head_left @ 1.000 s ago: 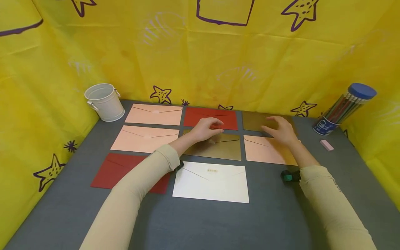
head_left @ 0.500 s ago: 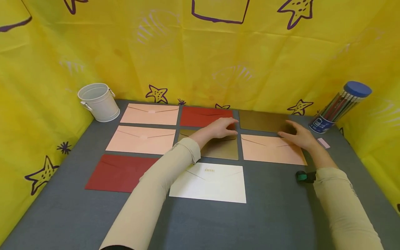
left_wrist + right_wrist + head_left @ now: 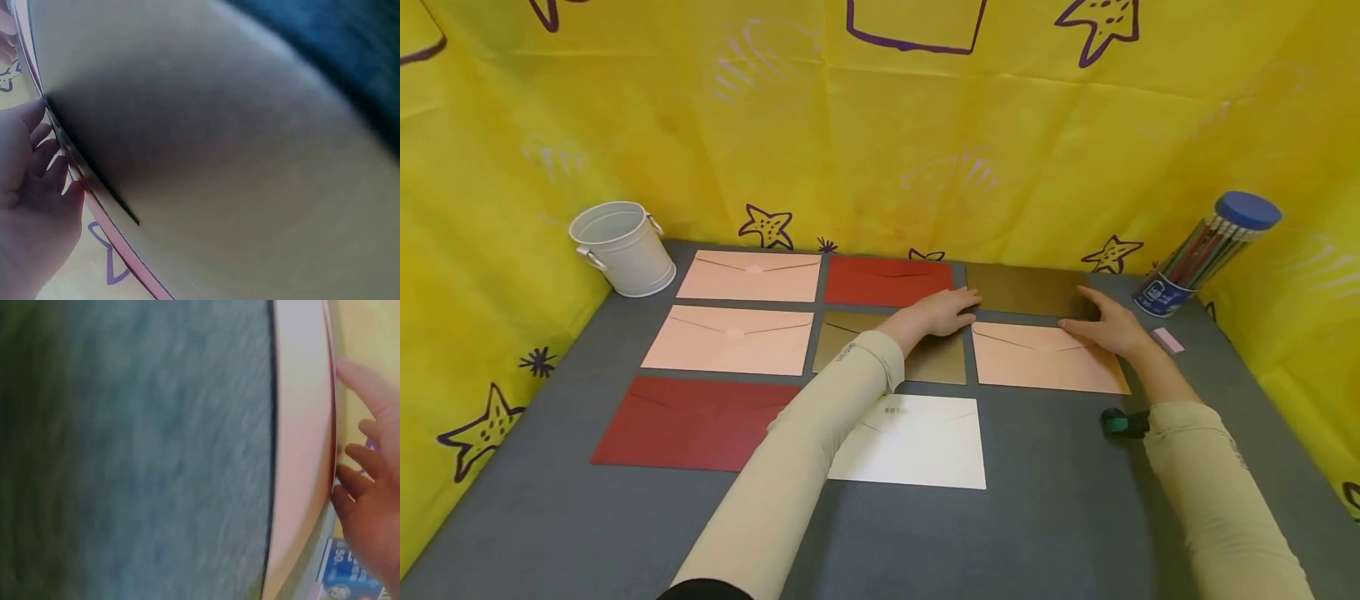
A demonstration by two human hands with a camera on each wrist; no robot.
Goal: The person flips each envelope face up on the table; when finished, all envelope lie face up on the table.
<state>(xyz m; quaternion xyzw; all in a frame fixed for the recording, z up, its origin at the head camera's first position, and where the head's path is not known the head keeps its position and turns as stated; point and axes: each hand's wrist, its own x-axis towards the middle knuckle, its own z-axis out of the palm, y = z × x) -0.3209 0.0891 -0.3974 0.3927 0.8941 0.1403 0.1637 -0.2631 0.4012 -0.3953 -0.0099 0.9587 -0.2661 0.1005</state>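
A dark gold envelope (image 3: 1030, 290) lies flat at the back right of the head view. My left hand (image 3: 934, 315) reaches to its left end, fingers extended and thumb apart. At the opposite end is my right hand (image 3: 1112, 327), fingers relaxed, its thumb over the top of a pink envelope (image 3: 1037, 358). The fingertips seem to touch the gold envelope's two ends. Beneath my left hand and forearm, a second gold envelope (image 3: 925, 364) is partly covered. Both hands (image 3: 40, 194) (image 3: 375, 481) also appear in the wrist views, holding nothing visible.
Left of these lie a red envelope (image 3: 887, 281) and two pink envelopes (image 3: 748, 277) (image 3: 730, 340). A dark red envelope (image 3: 685, 421) and a white envelope (image 3: 917, 442) lie nearer. A white bucket (image 3: 625, 250), a pencil tub (image 3: 1198, 258) and an eraser (image 3: 1167, 340) stand near the edges.
My left hand has moved right, from over the middle gold envelope to the back gold one's left end. My right hand has shifted right to its other end. The head view has turned slightly.
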